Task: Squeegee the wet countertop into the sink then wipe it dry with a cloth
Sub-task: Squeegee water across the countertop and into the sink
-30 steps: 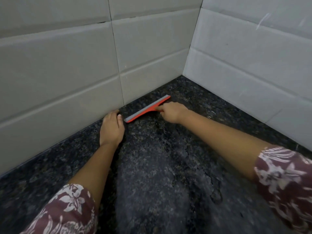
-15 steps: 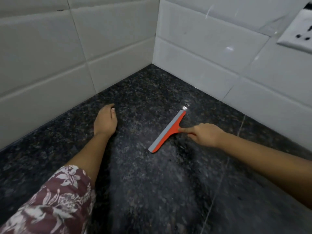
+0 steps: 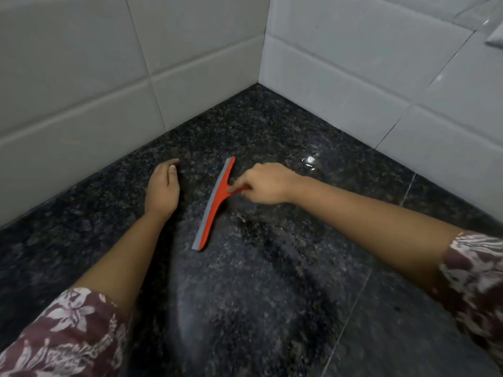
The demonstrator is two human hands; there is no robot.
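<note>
A kitchen corner — speckled black granite countertop (image 3: 245,308); pale glossy wall tiles (image 3: 68,77) on two sides.

Both bare forearms reach forward from short maroon sleeves printed with white flowers (image 3: 62,336). The left hand (image 3: 162,190) lies flat, palm down, fingers straight and close together, thumb alongside. The right hand (image 3: 265,185), knuckles up, curls its fingers round the handle of a red plastic squeegee with a grey blade (image 3: 215,205).

bench (image 3: 272,308): dark speckled stone in a tiled corner | on it: red and grey squeegee (image 3: 215,205) | left hand (image 3: 162,189) flat beside it | wet shiny patch (image 3: 310,160) near the right wall (image 3: 353,77)
</note>
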